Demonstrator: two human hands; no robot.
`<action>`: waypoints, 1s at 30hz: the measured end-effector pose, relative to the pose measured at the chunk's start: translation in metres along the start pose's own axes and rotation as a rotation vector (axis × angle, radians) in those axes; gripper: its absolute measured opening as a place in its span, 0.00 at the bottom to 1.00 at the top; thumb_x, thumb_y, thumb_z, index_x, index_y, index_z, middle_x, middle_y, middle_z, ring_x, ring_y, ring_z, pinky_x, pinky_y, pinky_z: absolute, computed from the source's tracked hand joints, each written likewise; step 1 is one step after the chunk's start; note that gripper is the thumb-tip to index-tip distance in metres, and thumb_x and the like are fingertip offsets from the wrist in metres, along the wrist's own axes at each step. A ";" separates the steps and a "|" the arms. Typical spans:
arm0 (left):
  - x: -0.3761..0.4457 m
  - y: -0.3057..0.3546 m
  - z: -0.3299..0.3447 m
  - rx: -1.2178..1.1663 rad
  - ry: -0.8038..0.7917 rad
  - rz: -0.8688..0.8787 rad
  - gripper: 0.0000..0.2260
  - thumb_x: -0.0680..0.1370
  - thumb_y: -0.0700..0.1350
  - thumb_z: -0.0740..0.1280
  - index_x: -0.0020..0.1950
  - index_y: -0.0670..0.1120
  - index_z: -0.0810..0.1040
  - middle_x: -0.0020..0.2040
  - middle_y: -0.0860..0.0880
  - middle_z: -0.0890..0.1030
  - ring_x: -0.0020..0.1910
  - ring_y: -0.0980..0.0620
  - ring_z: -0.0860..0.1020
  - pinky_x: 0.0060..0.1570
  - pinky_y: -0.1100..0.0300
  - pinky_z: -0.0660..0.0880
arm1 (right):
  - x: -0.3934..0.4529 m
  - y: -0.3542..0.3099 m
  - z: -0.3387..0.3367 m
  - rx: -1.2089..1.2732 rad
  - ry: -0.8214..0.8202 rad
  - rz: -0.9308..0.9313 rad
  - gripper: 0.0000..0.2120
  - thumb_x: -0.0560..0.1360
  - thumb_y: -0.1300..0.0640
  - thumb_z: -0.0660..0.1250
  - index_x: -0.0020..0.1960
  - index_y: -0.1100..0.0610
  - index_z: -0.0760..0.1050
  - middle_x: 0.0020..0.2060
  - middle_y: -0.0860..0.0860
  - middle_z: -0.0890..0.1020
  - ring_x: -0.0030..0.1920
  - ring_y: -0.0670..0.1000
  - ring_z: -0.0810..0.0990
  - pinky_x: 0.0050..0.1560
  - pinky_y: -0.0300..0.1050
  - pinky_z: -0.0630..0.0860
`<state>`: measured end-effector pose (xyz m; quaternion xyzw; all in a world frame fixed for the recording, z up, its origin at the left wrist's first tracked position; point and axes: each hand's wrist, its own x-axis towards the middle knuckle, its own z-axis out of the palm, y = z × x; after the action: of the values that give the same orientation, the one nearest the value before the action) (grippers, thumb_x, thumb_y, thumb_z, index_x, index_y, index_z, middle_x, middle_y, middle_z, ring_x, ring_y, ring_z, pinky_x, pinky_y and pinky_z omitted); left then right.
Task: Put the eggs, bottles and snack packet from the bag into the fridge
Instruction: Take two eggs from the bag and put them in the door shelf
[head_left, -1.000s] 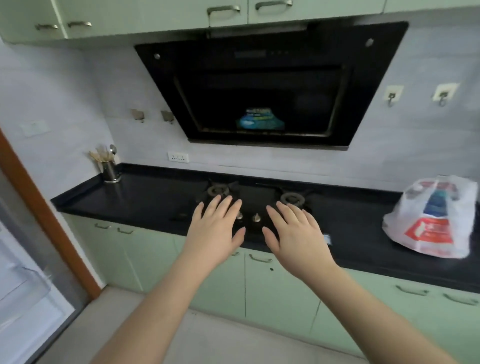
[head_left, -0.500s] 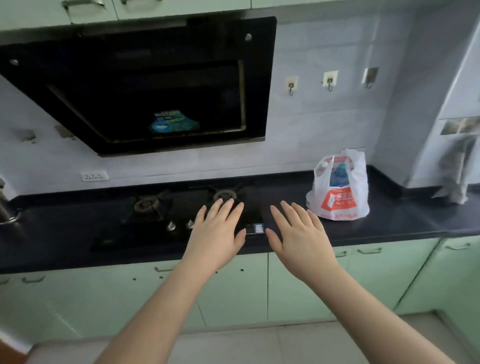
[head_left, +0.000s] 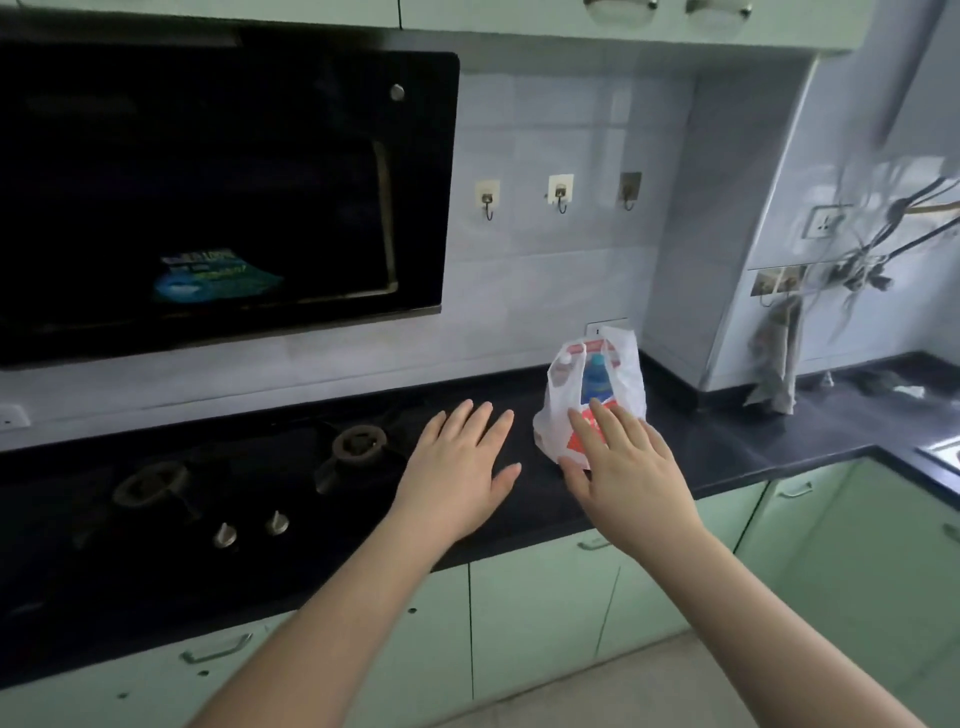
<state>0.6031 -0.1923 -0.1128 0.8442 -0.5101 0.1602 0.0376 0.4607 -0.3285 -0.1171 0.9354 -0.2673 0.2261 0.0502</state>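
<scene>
- Centrally, left hand (head_left: 460, 470) and right hand (head_left: 626, 475): flat, fingers straight, slightly apart, holding nothing.
- Crinkly white plastic bag (head_left: 621, 382), right of centre on glossy black counter (head_left: 753, 447), partly behind right hand; contact unclear.
- Blue bottle (head_left: 595, 382) visible inside.

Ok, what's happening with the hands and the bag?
Both hands open: left hand, right hand. Bag upright on counter, untouched. Nothing in the way.

**Kitchen wall and counter**

A black hood (head_left: 218, 192) hangs over a two-burner hob (head_left: 249, 467) set in the dark counter (head_left: 753, 447). Three hooks (head_left: 560, 193) stick to the tiled wall. Pale green cabinets (head_left: 545, 623) run below. Cables (head_left: 883, 244) dangle beside a socket (head_left: 826, 221) at right.
</scene>
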 end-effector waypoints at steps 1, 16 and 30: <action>0.007 -0.003 0.003 0.000 -0.002 0.011 0.28 0.82 0.60 0.49 0.79 0.51 0.48 0.79 0.48 0.54 0.78 0.48 0.49 0.75 0.49 0.47 | 0.005 0.001 0.002 -0.013 0.001 0.008 0.30 0.77 0.42 0.48 0.69 0.57 0.71 0.67 0.58 0.75 0.68 0.60 0.72 0.67 0.58 0.69; 0.121 0.042 0.051 -0.061 -0.003 0.278 0.28 0.82 0.61 0.49 0.79 0.51 0.50 0.80 0.48 0.52 0.78 0.48 0.47 0.74 0.48 0.45 | 0.028 0.070 0.026 -0.185 -0.085 0.227 0.28 0.77 0.42 0.50 0.69 0.56 0.72 0.67 0.56 0.75 0.67 0.59 0.73 0.66 0.58 0.69; 0.249 0.116 0.100 -0.030 -0.110 0.235 0.27 0.82 0.60 0.46 0.79 0.51 0.48 0.80 0.48 0.49 0.78 0.48 0.43 0.73 0.49 0.39 | 0.098 0.204 0.078 -0.129 -0.130 0.202 0.29 0.76 0.42 0.49 0.69 0.55 0.73 0.67 0.55 0.76 0.67 0.58 0.73 0.67 0.57 0.68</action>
<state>0.6319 -0.4813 -0.1425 0.7855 -0.6091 0.1092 0.0033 0.4585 -0.5659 -0.1479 0.9112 -0.3768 0.1511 0.0699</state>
